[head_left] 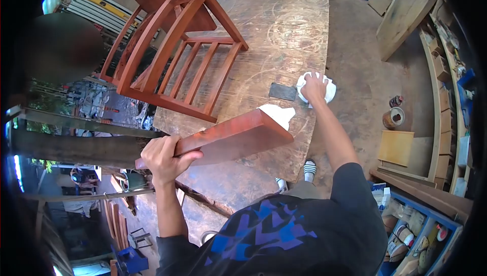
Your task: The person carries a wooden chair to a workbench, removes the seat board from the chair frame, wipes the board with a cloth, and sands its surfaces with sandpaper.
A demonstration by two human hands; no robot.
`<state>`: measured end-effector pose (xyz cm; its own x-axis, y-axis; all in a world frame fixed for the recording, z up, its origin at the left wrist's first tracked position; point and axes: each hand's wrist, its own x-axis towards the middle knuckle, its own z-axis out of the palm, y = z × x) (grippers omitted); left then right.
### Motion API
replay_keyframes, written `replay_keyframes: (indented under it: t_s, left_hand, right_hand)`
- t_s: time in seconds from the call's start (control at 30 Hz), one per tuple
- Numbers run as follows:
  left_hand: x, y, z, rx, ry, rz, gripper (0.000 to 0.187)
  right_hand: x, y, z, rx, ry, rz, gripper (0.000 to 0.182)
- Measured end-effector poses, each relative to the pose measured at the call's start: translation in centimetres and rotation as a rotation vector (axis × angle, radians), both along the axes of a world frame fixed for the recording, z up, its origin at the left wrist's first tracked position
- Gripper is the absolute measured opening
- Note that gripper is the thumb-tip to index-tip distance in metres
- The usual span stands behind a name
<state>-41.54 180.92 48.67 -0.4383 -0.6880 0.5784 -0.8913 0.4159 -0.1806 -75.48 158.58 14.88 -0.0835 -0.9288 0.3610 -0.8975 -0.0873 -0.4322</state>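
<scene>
My left hand (163,158) grips the near end of a reddish-brown wooden board (231,141), thumb on one side and fingers over its edge. The board is tilted, its far end over the worktable (284,32). A white cloth or paper (278,115) shows beyond that far end, partly hidden by it. My right hand (313,87) presses on a bunched white cloth (328,91) at the table's right edge, fingers bent onto it. Just left of that cloth lies a dark flat rectangular piece (282,91), perhaps sandpaper.
A reddish wooden frame with slats (203,68), like a chair, rests on the table's left side. Shelving (442,108) runs along the right. An open can (393,118) and a light wooden panel (395,147) are on the floor there. A blue-edged tool shelf (431,225) stands lower right.
</scene>
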Motion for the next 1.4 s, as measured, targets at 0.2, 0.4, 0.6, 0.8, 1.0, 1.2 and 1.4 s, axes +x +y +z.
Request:
replay_keyframes:
  t_s: [0.2,0.4,0.6,0.8,1.0,1.2,1.4]
  left_hand:
    - [-1.0,-0.9,-1.5,0.041,0.015,0.1,0.063]
    - [-2.1,-1.7,-2.5,0.042,-0.006,0.135,0.061]
    - [-3.2,-2.2,-2.8,0.031,-0.012,0.17,0.061]
    - [-3.3,-2.7,-2.6,0.093,0.033,0.238,0.059]
    - [-4.1,-3.0,-1.9,0.275,0.223,0.296,0.062]
    - [-4.7,-2.7,-1.5,0.421,0.274,0.288,0.072]
    - [-5.1,-2.2,-1.5,0.475,0.291,0.32,0.076]
  right_hand:
    - [4.7,-0.7,-1.2,0.365,0.012,0.243,0.04]
    - [4.3,-0.7,-2.0,0.263,-0.244,0.212,0.037]
    - [1.0,0.6,-1.8,0.478,-1.214,0.217,0.03]
    - [-3.3,8.2,-1.8,0.709,-2.34,0.076,0.046]
    - [-4.5,12.4,-0.7,0.667,-2.326,0.123,0.043]
    - [-2.5,15.2,-1.6,0.441,-1.657,0.037,0.034]
    - [1.6,17.1,-2.7,0.268,-1.377,0.104,0.031]
